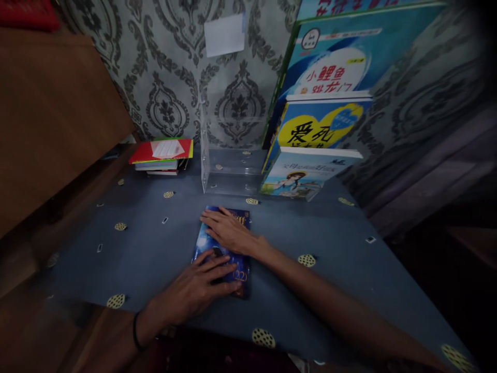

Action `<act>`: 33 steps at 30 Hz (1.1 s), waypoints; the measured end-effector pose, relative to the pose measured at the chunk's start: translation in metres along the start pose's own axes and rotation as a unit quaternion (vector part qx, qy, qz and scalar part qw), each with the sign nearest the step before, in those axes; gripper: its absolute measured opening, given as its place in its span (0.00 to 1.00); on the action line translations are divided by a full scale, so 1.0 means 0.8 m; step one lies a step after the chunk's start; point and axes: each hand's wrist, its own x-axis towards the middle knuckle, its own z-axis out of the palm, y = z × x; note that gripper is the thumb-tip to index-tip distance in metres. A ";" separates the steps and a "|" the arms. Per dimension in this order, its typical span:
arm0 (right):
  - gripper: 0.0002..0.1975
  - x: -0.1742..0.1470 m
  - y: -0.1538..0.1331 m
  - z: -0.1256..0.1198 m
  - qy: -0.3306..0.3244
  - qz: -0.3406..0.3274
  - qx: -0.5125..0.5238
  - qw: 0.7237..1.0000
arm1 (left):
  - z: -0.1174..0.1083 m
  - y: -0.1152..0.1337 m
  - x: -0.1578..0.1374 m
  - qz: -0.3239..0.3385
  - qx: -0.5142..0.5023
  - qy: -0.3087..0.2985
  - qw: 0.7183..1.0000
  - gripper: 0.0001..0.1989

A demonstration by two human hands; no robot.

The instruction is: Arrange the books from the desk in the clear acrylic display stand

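Note:
A blue book (244, 248) lies flat on the dark blue tablecloth (147, 243), its cover facing up with gold marks on it. My left hand (198, 282) rests across the lower part of the cover, fingers spread. Higher up on the same cover, my right hand (229, 230) lies flat with its fingers stretched out to the left. Both hands hide much of the cover. A black band (137, 331) circles my left wrist.
Behind the book stands a clear plastic rack (205, 150), with several upright books (306, 173) at its right. A small pile of books (161, 153) lies at the back left. Patterned wallpaper (165, 103) covers the wall, and a wooden panel (54, 124) rises at the left.

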 end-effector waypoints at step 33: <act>0.17 -0.085 -0.033 -0.022 0.082 0.101 -0.038 0.991 | -0.023 -0.032 -0.045 -0.191 0.061 0.079 0.977 0.19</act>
